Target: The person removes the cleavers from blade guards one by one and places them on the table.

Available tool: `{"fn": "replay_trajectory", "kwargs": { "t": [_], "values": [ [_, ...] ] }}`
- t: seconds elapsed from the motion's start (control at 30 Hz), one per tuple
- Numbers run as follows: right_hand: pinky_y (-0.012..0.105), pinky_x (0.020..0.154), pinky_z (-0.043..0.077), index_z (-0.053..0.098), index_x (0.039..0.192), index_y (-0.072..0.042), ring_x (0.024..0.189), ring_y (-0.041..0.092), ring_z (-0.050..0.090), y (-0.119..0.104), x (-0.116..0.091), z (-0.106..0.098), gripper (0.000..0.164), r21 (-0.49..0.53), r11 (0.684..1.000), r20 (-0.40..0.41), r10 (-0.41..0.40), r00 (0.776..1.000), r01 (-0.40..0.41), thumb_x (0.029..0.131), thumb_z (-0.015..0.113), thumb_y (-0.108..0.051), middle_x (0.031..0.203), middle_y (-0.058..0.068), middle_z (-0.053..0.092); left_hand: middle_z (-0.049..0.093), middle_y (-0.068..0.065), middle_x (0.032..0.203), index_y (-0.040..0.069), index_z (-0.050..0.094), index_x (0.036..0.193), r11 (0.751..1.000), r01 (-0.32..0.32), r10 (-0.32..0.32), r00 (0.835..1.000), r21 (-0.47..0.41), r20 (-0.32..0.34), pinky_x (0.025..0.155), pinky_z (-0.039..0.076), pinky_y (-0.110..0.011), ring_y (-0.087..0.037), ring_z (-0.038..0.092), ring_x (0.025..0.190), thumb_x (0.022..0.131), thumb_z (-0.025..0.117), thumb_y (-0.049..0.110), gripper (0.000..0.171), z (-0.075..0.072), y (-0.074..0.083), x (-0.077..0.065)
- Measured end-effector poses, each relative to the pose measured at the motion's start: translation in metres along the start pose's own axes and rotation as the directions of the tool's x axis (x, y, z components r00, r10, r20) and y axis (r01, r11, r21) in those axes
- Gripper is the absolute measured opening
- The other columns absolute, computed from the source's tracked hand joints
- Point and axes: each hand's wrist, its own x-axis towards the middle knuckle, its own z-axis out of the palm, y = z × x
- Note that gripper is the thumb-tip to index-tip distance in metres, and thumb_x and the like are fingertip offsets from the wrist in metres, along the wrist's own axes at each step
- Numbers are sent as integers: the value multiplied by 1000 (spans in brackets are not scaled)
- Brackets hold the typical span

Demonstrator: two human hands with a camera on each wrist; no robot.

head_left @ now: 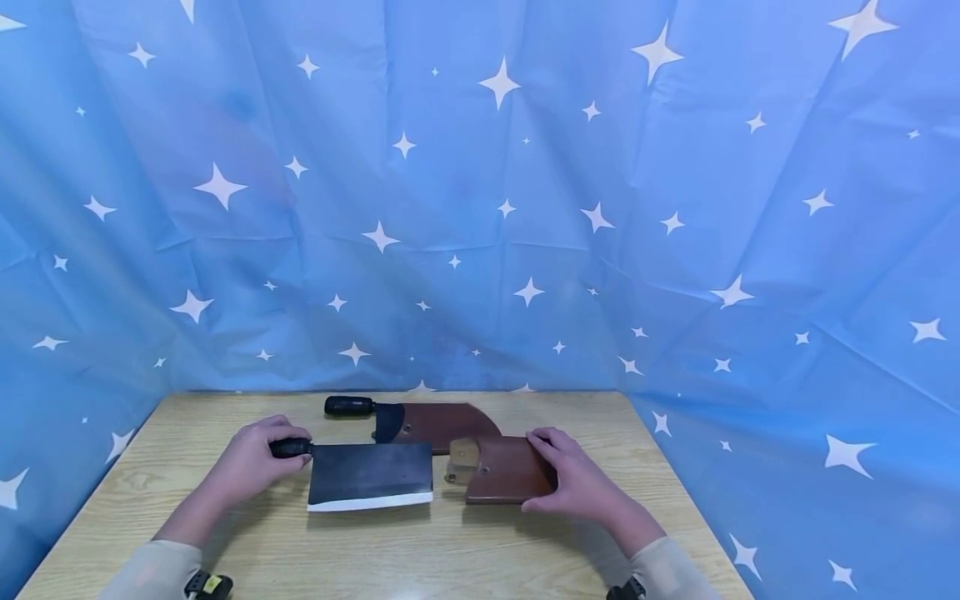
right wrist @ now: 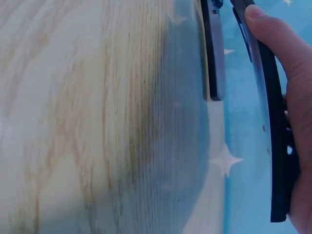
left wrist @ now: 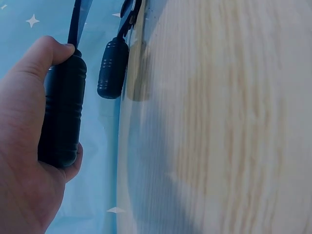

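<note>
Cleaver handle (head_left: 291, 448) within left fingers (head_left: 288, 432); brown sheath (head_left: 510, 471) between right fingers (head_left: 547, 447).

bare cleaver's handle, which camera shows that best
The left wrist view: the handle appears large, nearly whole, in the left hand. The head view shows it small, partly covered; the right wrist view doesn't show it.

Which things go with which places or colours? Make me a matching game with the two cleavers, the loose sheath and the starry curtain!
1. Bare cleaver
2. Loose sheath
3. Sheathed cleaver
4. Starry curtain

A. Blue
B. In the right hand
C. Lying near the table's far edge
D. In the left hand

Pairs: 1-D, 2-B, 3-C, 4-A
</note>
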Motion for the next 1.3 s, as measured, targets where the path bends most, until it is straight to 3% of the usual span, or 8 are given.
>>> {"fn": "replay_trajectory", "kwargs": {
  "t": [0.23, 0.67, 0.87, 1.07, 1.3],
  "values": [
    [58, 119, 45, 50, 163, 2, 147, 36, 50, 6, -7, 1, 121, 48, 999, 10, -2, 1000, 2, 70, 105, -52, 159, 12, 52, 69, 9, 101, 14, 85, 112, 1000, -17, 18, 1000, -14, 10, 74, 56, -30, -15, 65, 91, 87, 95, 17, 27, -1, -4, -4],
    [61, 119, 44, 51, 163, 0, 147, 39, 50, 15, -17, 10, 125, 92, 995, 53, 37, 998, -42, 67, 104, -59, 160, 15, 52, 68, 15, 96, 16, 86, 108, 999, -30, 31, 999, -21, 14, 77, 56, -30, -8, 64, 89, 85, 96, 17, 25, 5, -16, -12],
    [60, 120, 43, 51, 164, -3, 149, 37, 49, 17, -18, 17, 124, 92, 994, 81, 47, 996, -55, 67, 104, -59, 162, 11, 51, 68, 17, 96, 17, 85, 108, 999, -30, 31, 999, -22, 41, 79, 56, -29, -6, 65, 90, 85, 96, 15, 25, 6, -21, -13],
    [60, 119, 45, 52, 163, -2, 149, 39, 49, 18, -17, 21, 122, 61, 998, 95, 29, 995, -35, 69, 101, -65, 161, 15, 52, 69, 16, 97, 16, 85, 108, 1000, -30, 30, 998, 1, 60, 82, 56, -32, -8, 66, 91, 83, 96, 14, 27, 5, -23, -12],
    [62, 119, 44, 51, 163, -3, 150, 41, 47, 18, -13, 22, 124, 63, 996, 151, 54, 987, -64, 69, 100, -67, 162, 16, 51, 69, 15, 98, 19, 85, 108, 1000, -4, 6, 991, -14, 132, 84, 56, -31, -7, 65, 92, 87, 95, 21, 24, 5, -27, -11]
  ]
}}
